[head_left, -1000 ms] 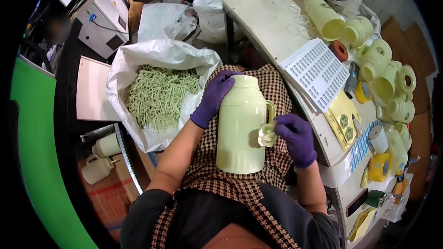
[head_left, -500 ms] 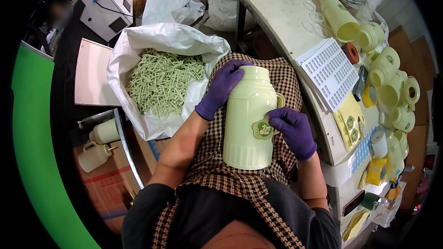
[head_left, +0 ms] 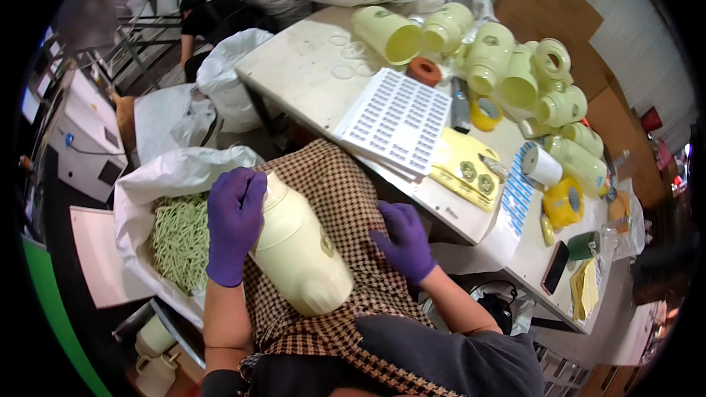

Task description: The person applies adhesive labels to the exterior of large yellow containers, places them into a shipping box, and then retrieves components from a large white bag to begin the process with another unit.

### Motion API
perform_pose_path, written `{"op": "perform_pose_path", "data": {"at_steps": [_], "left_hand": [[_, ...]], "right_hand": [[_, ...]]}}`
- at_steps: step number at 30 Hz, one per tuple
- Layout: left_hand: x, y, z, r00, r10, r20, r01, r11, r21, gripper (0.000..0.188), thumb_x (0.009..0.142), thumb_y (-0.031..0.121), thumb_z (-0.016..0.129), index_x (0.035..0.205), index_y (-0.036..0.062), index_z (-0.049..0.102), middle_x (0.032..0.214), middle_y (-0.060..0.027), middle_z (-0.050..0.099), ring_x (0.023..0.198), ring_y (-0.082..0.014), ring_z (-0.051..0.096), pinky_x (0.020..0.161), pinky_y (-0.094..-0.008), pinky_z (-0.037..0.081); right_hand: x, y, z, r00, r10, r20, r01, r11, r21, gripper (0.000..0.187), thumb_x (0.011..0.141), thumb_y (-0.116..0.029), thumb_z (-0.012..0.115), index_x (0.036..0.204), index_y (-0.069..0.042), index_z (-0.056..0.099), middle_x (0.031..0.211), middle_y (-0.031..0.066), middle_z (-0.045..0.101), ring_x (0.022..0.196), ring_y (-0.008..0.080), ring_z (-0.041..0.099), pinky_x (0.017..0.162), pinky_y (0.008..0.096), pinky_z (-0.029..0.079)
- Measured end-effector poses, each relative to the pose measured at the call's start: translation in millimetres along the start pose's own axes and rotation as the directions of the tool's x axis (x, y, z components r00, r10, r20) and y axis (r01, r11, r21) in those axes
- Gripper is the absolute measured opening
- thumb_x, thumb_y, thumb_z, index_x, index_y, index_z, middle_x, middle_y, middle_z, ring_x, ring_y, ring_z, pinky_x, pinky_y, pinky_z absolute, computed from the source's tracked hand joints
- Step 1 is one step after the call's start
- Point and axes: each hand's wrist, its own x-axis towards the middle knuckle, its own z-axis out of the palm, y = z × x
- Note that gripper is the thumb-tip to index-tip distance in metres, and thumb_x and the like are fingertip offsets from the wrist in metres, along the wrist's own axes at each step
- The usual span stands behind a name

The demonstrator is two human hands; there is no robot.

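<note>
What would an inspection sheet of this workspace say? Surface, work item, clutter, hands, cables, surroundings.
Surface: white table, bare at its far left corner, crowded along the right.
Work item: pale green jug, tilted on the checked apron, sticker on its side.
Clutter: printed sheets, red ring, phone, jug bodies.
Hands: left hand on the jug's neck; right hand off it, fingers apart.
Cables: dark cable at the cabinet.
Surroundings: sack of green sticks; another person beyond.
</note>
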Motion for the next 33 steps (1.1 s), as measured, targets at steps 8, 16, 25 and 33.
{"op": "perform_pose_path", "data": {"at_steps": [8, 16, 25, 33], "left_hand": [[44, -64, 118, 0.922, -0.082, 0.379, -0.053, 0.941, 0.334, 0.032, 0.099, 0.034, 0.055, 0.088, 0.0065, 0.064, 0.079, -0.0206, 0.066, 0.080, -0.0407, 0.066, 0.074, -0.0542, 0.050], [66, 1, 118, 0.814, 0.382, 0.437, -0.529, 0.799, 0.285, 0.031, 0.089, 0.029, 0.065, 0.114, 0.0097, 0.067, 0.113, -0.0080, 0.068, 0.112, -0.0267, 0.062, 0.107, -0.0468, 0.040], [80, 49, 215, 0.457, 0.311, 0.833, -0.671, 0.736, 0.093, 0.052, 0.090, 0.030, 0.064, 0.137, 0.0081, 0.059, 0.139, -0.0118, 0.062, 0.132, -0.0270, 0.056, 0.115, -0.0454, 0.037], [64, 27, 225, 0.471, 0.415, 0.778, -0.709, 0.704, 0.054, 0.060, 0.086, 0.028, 0.068, 0.140, 0.0050, 0.056, 0.144, -0.0132, 0.058, 0.132, -0.0276, 0.056, 0.112, -0.0421, 0.040]], "right_hand": [[54, 116, -187, 0.990, -0.061, -0.131, -0.046, 0.727, -0.685, 0.051, 0.081, -0.016, 0.075, 0.130, -0.011, 0.062, 0.117, 0.0151, 0.067, 0.106, 0.0377, 0.064, 0.090, 0.0465, 0.053], [60, 200, -209, 0.998, -0.049, 0.051, 0.068, 0.497, -0.865, 0.030, 0.084, -0.016, 0.066, 0.113, -0.013, 0.070, 0.093, 0.0108, 0.065, 0.085, 0.0312, 0.065, 0.075, 0.0455, 0.053], [125, 92, -83, 0.973, -0.204, -0.105, 0.124, 0.851, -0.510, 0.031, 0.085, -0.009, 0.072, 0.116, -0.014, 0.073, 0.100, 0.0112, 0.062, 0.088, 0.0313, 0.066, 0.070, 0.0405, 0.055], [133, 111, -53, 0.998, 0.001, -0.070, -0.048, 0.740, -0.671, 0.024, 0.095, -0.031, 0.065, 0.109, -0.016, 0.076, 0.100, 0.0098, 0.064, 0.093, 0.0307, 0.065, 0.075, 0.0435, 0.056]]}}
